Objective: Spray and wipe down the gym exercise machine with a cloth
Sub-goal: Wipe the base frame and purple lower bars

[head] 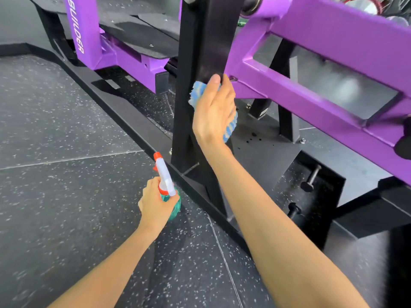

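The gym machine has a black upright post (195, 52) and purple frame beams (322, 70). My right hand (214, 110) presses a blue and white cloth (198, 90) against the right face of the black post, thumb up on the post, fingers wrapped behind the cloth. My left hand (155, 203) grips a green spray bottle (165, 183) with a white and red trigger head, held low beside the base of the post, nozzle pointing up and away.
A black steel base rail (124, 112) runs diagonally across the speckled rubber floor (55, 130). Black pegs (311, 176) stick out of the base at the right. A purple column marked BUILDER (79, 25) stands at the back left.
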Motion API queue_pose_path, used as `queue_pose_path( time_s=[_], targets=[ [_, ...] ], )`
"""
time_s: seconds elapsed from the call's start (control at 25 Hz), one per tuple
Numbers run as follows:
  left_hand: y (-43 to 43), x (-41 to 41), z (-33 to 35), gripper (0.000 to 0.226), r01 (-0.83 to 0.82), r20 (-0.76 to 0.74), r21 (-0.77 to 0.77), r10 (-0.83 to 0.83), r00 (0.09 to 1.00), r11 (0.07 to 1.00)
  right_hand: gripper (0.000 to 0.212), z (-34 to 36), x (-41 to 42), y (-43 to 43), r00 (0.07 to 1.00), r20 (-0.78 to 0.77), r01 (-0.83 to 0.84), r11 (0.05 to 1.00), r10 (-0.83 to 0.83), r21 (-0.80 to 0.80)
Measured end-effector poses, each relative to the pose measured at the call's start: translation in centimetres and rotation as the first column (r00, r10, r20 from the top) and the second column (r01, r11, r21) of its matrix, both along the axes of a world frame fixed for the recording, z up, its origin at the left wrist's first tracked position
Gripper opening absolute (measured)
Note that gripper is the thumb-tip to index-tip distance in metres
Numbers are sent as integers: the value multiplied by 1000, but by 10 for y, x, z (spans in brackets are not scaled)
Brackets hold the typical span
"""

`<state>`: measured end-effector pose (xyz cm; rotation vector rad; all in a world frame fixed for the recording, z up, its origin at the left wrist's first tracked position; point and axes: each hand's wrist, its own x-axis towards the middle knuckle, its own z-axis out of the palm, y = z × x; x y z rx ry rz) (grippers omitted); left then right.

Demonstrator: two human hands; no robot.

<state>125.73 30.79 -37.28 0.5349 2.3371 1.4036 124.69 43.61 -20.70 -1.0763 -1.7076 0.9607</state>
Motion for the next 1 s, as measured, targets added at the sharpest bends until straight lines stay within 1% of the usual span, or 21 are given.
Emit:
queue_pose_path(
  time_s=[0.08,0.12,0.16,0.24,0.32,0.4,0.44,0.48,0.56,0.6,0.68,0.72,0.76,0.8,0.84,0.88,0.92,0.96,1.0],
  targets=[
    [1,0,-2,30,-20,-22,10,20,1000,1000,49,-7,-2,-2,999,-19,35,983,-32,182],
    [2,0,-1,30,-22,-23,17,22,999,1000,49,-20,6,1,999,-14,51,977,-49,209],
    [2,1,0,31,-24,-26,17,24,999,1000,48,-38,19,3,997,-2,71,984,-71,164],
    [2,1,0,32,-24,-32,13,25,999,1000,45,-84,57,2,990,86,114,992,-110,-49],
    [2,1,0,31,-5,-20,14,5,1000,1000,43,-122,97,-1,966,207,200,955,-155,-217],
    [0,2,2,29,15,5,7,-15,1000,1000,45,-123,102,-1,939,287,279,905,-187,-322],
    [0,1,2,28,11,13,10,-12,1000,1000,46,-107,88,-1,942,284,262,918,-176,-299],
    [0,0,2,27,3,14,10,-3,1000,1000,45,-88,69,-2,959,241,207,950,-149,-235],
    [0,3,0,23,-13,-15,9,13,1000,1000,49,-50,30,-10,990,122,77,996,-72,-38],
    [0,4,-1,21,-20,-27,13,21,999,1000,52,-40,19,-12,995,82,43,997,-49,71],
    [0,3,-2,18,-25,-32,17,26,999,1000,56,-48,25,-15,999,32,3,977,-10,212],
    [-1,3,-2,19,-20,-35,6,20,999,1000,56,-68,42,-16,1000,27,-9,975,3,223],
    [-2,3,0,23,-11,-36,-12,11,999,1000,56,-92,62,-20,999,35,-11,982,4,188],
    [-2,3,1,28,-1,-28,-28,1,1000,1000,54,-117,86,-20,999,43,4,994,-9,107],
    [-1,2,2,33,11,-22,-38,-12,1000,999,51,-136,108,-20,998,46,41,999,-40,-21],
    [-1,2,3,36,19,-16,-46,-20,1000,999,48,-152,120,-15,994,54,99,978,-90,-183],
    [-2,3,3,37,27,-14,-55,-27,1000,998,47,-156,122,-10,985,77,173,929,-156,-328],
    [-1,3,3,38,28,-16,-58,-29,999,998,48,-148,115,-6,970,106,242,884,-217,-401],
    [-1,3,4,36,25,-18,-57,-26,999,998,50,-135,103,-6,964,100,267,883,-247,-387]
  ],
)
